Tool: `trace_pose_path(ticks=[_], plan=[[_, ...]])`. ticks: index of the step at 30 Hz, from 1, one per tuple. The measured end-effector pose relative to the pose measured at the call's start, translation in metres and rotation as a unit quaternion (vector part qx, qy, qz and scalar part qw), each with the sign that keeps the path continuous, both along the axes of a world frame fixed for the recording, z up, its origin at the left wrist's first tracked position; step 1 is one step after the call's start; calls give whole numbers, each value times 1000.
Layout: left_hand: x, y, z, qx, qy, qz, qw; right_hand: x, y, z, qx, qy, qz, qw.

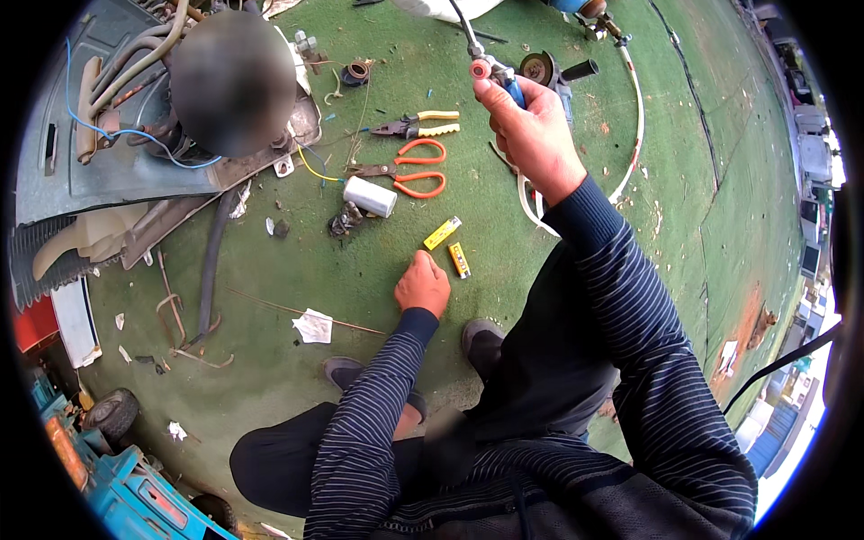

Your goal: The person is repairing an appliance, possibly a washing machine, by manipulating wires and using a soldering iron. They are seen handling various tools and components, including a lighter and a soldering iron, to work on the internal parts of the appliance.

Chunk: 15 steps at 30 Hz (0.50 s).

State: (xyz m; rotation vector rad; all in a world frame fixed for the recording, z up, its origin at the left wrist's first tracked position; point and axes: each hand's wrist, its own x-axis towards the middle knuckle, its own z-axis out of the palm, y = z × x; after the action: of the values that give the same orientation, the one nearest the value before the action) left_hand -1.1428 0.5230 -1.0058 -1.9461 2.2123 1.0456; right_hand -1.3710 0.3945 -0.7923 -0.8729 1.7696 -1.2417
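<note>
My left hand (pixel 421 286) rests knuckles-down on the green mat (pixel 702 234), fingers curled, holding nothing I can see, just beside two yellow lighters (pixel 450 245). My right hand (pixel 531 126) grips a red-tipped torch (pixel 490 72), raised above the mat's far edge.

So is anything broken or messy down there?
Yes. A grey machine panel lies on the green mat with hoses and a blue wire hanging loose. Paper scraps, bent rods and snips lie scattered about.
</note>
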Motion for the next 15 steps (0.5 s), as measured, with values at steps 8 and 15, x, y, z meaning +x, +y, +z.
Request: trace_pose_path(ticks=[8,15], plan=[[-30,27,24,93,-35,30,995,7,-1,-8,1,20,24,1000],[-36,31,12,-156,68,-125,977,21,-8,-2,-7,-23,56,998]])
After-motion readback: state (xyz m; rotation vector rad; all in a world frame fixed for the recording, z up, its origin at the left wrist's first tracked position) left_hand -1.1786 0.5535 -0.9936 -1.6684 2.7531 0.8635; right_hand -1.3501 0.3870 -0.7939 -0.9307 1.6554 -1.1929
